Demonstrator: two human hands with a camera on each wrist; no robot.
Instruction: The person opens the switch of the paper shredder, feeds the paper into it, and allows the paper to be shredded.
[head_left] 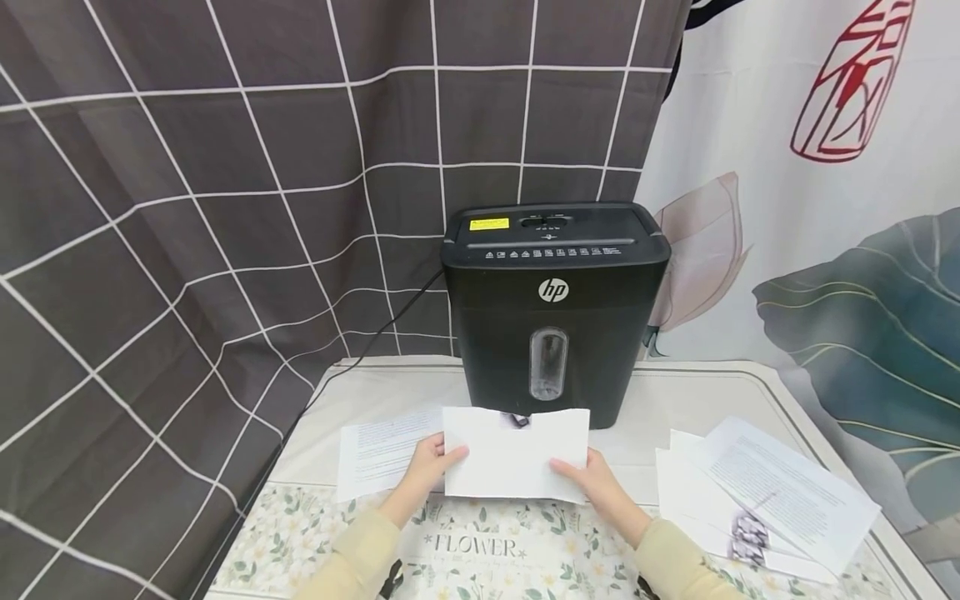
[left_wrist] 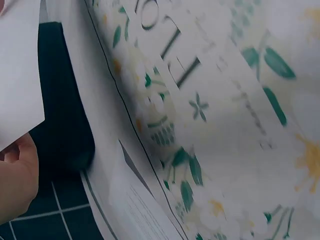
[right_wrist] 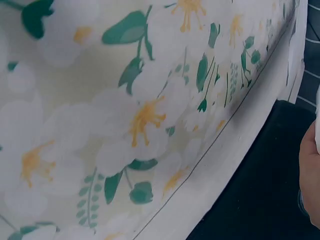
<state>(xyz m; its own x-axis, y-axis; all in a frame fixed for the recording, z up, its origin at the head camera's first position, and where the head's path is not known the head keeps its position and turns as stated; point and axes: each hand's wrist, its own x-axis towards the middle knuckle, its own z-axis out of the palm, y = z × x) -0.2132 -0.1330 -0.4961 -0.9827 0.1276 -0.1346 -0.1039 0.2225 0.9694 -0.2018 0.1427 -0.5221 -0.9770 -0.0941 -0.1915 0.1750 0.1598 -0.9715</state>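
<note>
Between my two hands is a white sheet of paper [head_left: 517, 467], held up level in front of the black paper shredder [head_left: 495, 333]. It looks folded, and a dark printed patch shows at the middle of its top edge. My left hand [head_left: 433, 460] pinches the sheet's left side, thumb on the near face. The right side is pinched by my right hand [head_left: 592, 479] in the same way. In the left wrist view, the paper [left_wrist: 20, 75] and curled fingers of the left hand [left_wrist: 19, 175] show at the left. Only part of the right hand [right_wrist: 310, 172] shows in the right wrist view.
A printed sheet [head_left: 375, 454] lies on the table left of the shredder. Several papers [head_left: 780, 492] overlap on the right. A black cord [head_left: 375, 333] runs from the shredder down the table's left side. A flowered cloth [head_left: 285, 533] covers the front, with a grid curtain [head_left: 300, 150] behind.
</note>
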